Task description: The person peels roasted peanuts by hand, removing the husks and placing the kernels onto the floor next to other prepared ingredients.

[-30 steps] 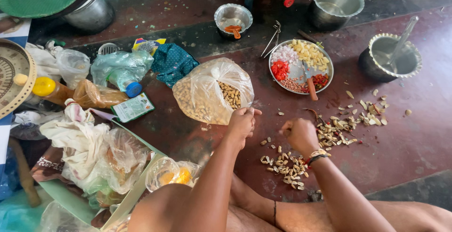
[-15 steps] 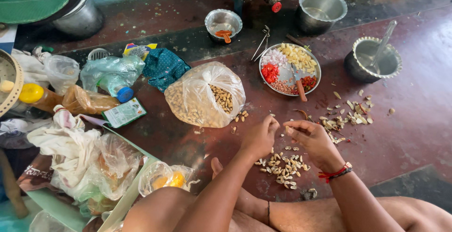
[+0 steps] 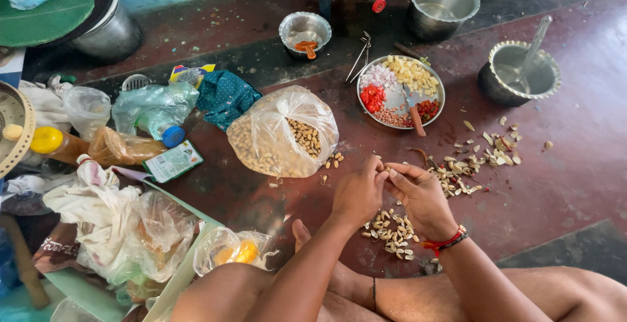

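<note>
**Two hands pinch one small nut above the floor**

Two bare hands meet over the dark red floor (image 3: 562,185), fingertips pressed together. The left hand (image 3: 358,191) is curled nearly closed, its thumb and forefinger nipping a small piece at the point where the hands touch. The right hand (image 3: 421,194), with a red thread at the wrist, is likewise closed down to a pinch on the same piece. That piece is too small to tell for sure; it looks like a peanut.

Just below the hands lies a small heap of pale shelled peanuts (image 3: 392,227). To the right of the hands, a scatter of broken shells (image 3: 480,155) spreads across the floor. Just beyond the left hand sits a clear plastic bag of peanuts (image 3: 281,132), with a few loose nuts beside its mouth.

Farther back stands a round steel plate (image 3: 401,93) with chopped red, white and yellow ingredients and a knife across it. A fluted steel bowl (image 3: 522,70) with a spoon stands to its right, well apart from the hands. A teal cloth (image 3: 225,96) lies left of the bag.
</note>
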